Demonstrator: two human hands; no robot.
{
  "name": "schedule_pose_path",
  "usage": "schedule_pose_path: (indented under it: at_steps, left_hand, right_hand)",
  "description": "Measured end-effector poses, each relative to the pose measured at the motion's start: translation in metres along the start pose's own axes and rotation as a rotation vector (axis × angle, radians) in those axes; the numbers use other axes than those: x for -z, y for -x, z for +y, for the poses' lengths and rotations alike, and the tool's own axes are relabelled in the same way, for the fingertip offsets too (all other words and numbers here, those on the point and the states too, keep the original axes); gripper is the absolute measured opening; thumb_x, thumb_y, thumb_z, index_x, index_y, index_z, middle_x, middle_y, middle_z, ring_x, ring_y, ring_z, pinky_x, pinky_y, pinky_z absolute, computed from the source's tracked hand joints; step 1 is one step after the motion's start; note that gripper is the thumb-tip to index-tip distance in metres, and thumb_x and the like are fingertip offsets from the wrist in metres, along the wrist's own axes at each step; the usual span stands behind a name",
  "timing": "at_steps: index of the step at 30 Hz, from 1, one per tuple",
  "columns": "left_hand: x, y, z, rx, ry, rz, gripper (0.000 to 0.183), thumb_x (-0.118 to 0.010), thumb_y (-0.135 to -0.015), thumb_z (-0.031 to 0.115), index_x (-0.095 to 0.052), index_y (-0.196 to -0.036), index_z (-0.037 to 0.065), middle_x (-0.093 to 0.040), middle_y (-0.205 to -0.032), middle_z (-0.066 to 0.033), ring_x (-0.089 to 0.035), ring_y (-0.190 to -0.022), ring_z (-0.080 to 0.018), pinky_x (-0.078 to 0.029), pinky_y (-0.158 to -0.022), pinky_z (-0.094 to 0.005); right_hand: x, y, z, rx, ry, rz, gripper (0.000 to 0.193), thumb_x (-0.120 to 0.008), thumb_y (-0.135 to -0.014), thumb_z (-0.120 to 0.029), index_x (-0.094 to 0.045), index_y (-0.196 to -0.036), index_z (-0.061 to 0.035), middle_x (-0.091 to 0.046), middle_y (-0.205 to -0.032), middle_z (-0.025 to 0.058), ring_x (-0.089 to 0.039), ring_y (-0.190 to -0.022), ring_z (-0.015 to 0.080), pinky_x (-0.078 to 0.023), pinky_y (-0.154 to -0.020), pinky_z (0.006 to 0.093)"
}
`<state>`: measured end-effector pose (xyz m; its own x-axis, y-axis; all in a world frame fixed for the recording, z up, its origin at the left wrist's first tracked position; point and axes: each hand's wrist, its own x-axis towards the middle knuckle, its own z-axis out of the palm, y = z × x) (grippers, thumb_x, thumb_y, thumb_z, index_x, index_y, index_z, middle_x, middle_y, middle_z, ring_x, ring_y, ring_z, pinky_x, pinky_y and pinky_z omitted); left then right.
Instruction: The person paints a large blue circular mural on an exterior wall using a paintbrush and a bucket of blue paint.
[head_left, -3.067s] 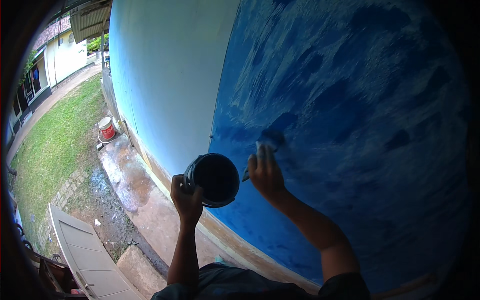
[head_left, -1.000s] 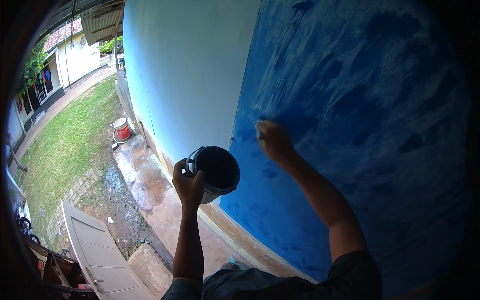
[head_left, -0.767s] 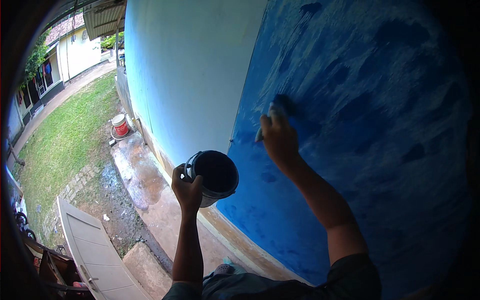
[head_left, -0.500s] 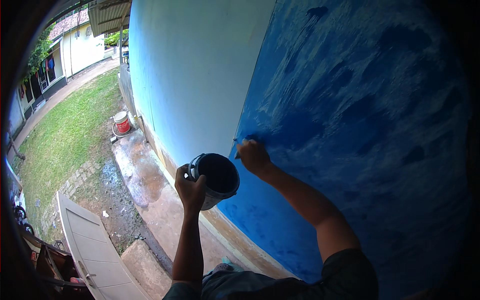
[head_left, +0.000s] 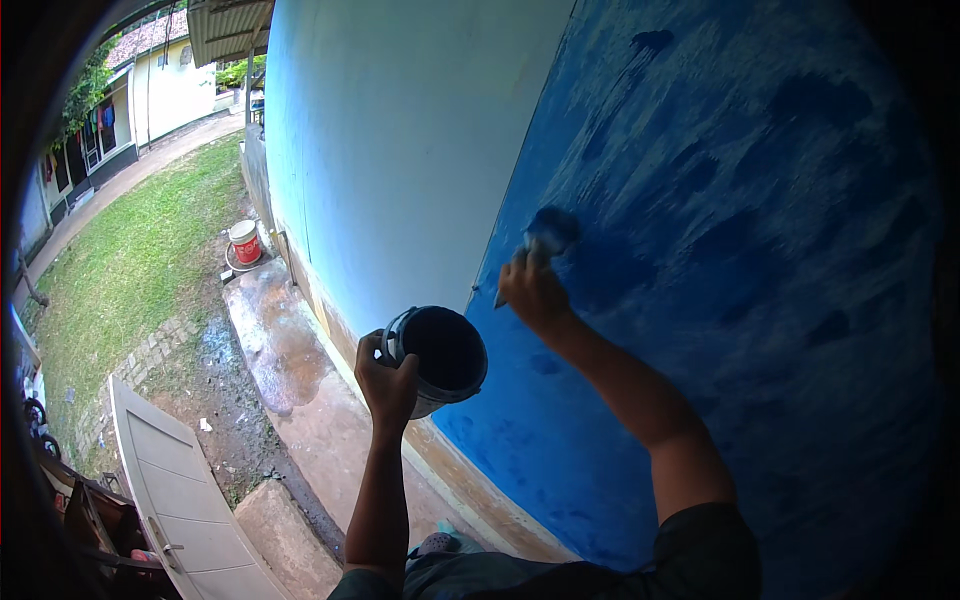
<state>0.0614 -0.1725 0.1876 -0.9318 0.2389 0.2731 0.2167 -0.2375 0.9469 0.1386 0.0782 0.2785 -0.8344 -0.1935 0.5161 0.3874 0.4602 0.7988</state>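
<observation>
My left hand [head_left: 388, 378] is closed on the rim and handle side of a paint bucket [head_left: 438, 400], which tilts in front of my body. Its inside is dark, so the paint level cannot be made out. My right hand [head_left: 537, 292] grips a paintbrush [head_left: 546, 240] by its handle; the bristles are blurred and lie at the wall, by a dark blue patch. The wall [head_left: 640, 340] on the right is covered in streaky, uneven blue paint. A straight upright edge divides it from the pale blue wall section [head_left: 410, 160] to its left.
A white panelled door [head_left: 195, 490] stands at lower left, near a concrete step [head_left: 285, 530]. Along the wall's foot runs a wet concrete strip [head_left: 290, 340]. A red and white bucket [head_left: 244, 244] sits farther off beside the grass [head_left: 150, 250]. Houses stand beyond.
My right hand has moved up and slightly right along the blue wall with the paintbrush. The bucket in my left hand stays nearly in place; the view has shifted slightly.
</observation>
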Motion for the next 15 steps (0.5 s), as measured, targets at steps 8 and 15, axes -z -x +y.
schedule_pose_path:
  at_steps: [8, 15]
  left_hand:
    - [0.000, -0.002, 0.010, -0.034, -0.168, 0.015, 0.043, -0.070, -0.068, 0.005, -0.061, -0.107, -0.011, -0.066, -0.102, -0.0222, -0.069, -0.093, -0.0337, -0.054, -0.090, -0.0420]
    - [0.007, -0.004, 0.011, -0.116, -0.193, 0.032, 0.048, -0.069, -0.069, 0.006, -0.059, -0.113, -0.011, -0.068, -0.102, -0.0230, -0.071, -0.092, -0.0302, -0.055, -0.089, -0.0410]
  right_hand:
    - [0.005, -0.035, 0.028, -0.277, -0.943, -0.210, 0.009, -0.065, -0.085, -0.002, -0.073, -0.090, -0.0012, -0.072, -0.086, 0.0227, -0.073, -0.085, 0.0375, -0.059, -0.076, 0.0484]
    - [0.072, -0.077, 0.074, -0.352, -0.497, 0.118, 0.003, -0.074, -0.082, -0.004, -0.071, -0.083, -0.0019, -0.072, -0.100, 0.0212, -0.072, -0.100, 0.0350, -0.061, -0.075, 0.0445]
